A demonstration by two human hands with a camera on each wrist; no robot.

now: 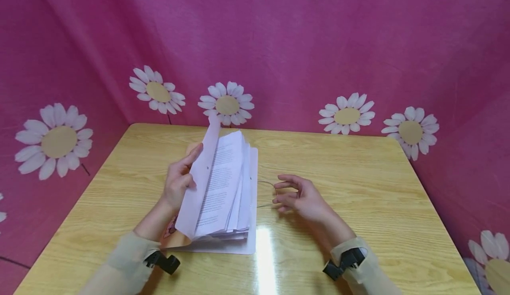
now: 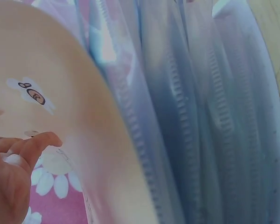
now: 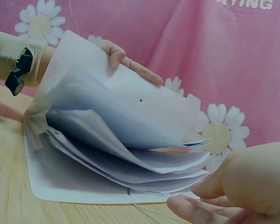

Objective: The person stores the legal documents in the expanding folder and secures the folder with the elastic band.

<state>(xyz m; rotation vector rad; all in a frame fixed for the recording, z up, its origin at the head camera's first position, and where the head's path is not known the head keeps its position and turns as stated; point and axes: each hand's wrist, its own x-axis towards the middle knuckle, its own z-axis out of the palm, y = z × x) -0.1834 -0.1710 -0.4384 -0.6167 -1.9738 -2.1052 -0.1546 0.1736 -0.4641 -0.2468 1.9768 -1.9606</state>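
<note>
A folder (image 1: 253,242) with a pale cover lies open on the table, holding several printed sheets (image 1: 223,175) in clear sleeves (image 2: 177,112). My left hand (image 1: 180,181) grips the lifted front cover (image 1: 205,166), thumb on its inner face and fingers behind. That cover's outside, seen in the left wrist view, is peach with a small cartoon print (image 2: 35,94). To the right of the folder, my right hand (image 1: 304,197) hovers with loosely bent fingers. A thin cord loop (image 1: 264,181) runs from the folder's right edge to its fingertips.
The folder and hands are over a wooden table (image 1: 358,171) with a bright light reflection (image 1: 264,264) near the front. A pink curtain (image 1: 279,43) with large white flowers surrounds the back and sides. Each wrist wears a small black camera (image 1: 163,262).
</note>
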